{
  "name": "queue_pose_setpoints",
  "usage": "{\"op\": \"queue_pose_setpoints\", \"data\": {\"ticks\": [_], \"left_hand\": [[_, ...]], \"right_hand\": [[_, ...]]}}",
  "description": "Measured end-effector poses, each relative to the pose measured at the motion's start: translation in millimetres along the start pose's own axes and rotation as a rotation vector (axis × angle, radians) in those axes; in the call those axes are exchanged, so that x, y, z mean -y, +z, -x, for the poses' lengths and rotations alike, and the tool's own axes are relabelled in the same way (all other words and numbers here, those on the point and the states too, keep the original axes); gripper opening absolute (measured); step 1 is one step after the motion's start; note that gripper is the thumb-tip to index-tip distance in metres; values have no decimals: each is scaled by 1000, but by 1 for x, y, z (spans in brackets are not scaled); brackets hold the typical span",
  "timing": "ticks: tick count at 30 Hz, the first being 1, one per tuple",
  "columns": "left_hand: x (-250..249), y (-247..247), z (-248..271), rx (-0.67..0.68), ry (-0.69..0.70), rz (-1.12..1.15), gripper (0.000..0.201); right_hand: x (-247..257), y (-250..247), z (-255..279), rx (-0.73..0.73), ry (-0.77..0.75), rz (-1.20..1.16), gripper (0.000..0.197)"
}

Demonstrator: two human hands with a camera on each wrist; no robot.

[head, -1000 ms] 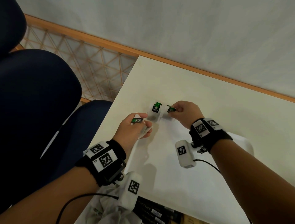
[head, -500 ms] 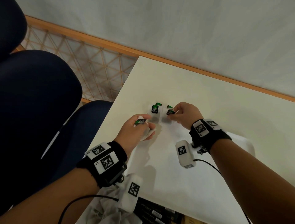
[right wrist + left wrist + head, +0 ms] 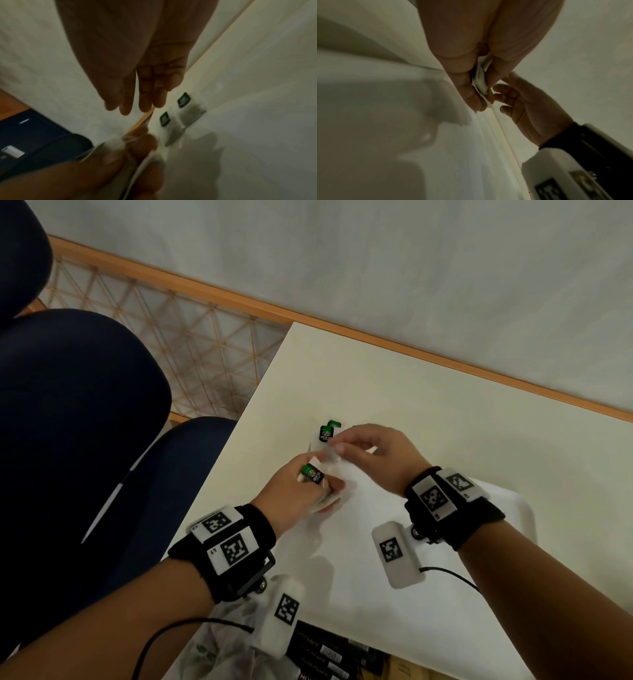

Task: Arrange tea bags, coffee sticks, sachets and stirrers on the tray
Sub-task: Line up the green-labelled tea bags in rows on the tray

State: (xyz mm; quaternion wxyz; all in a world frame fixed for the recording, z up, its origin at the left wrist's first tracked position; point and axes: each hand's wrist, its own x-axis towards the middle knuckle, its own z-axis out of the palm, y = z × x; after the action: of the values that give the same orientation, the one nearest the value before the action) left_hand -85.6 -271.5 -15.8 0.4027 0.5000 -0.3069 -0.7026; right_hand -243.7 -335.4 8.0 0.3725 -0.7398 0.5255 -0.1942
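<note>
My left hand (image 3: 301,487) grips a small stack of tea bags (image 3: 480,79); my right hand (image 3: 370,455), fingers loose and (I think) empty, should pinch only the top one.

From the head we look steeply down on the bench (image 3: 428,412) and both wrists. Our wrist cameras sit close under each palm, facing along the fingers; each also catches the opposite hand, and all three share the bench.
</note>
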Motion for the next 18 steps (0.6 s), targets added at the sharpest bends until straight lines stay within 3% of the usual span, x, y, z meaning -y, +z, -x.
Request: {"op": "queue_pose_setpoints", "data": {"ticks": [3,6,11,14,18], "left_hand": [[0,2,0,35,39,-86,36],[-4,3,3,103,65,-138,41],[-5,-2,9,7,35,-75,26],[-3,-5,10,-3,14,-57,39],[-1,-4,8,80,38,-101,63]], "right_hand": [[19,4,8,114,-7,-56,16],[23,7,9,216,18,-41,7],[17,5,9,142,27,-83,6],[16,2,10,127,28,-91,9],[23,7,11,334,22,-129,23]]}}
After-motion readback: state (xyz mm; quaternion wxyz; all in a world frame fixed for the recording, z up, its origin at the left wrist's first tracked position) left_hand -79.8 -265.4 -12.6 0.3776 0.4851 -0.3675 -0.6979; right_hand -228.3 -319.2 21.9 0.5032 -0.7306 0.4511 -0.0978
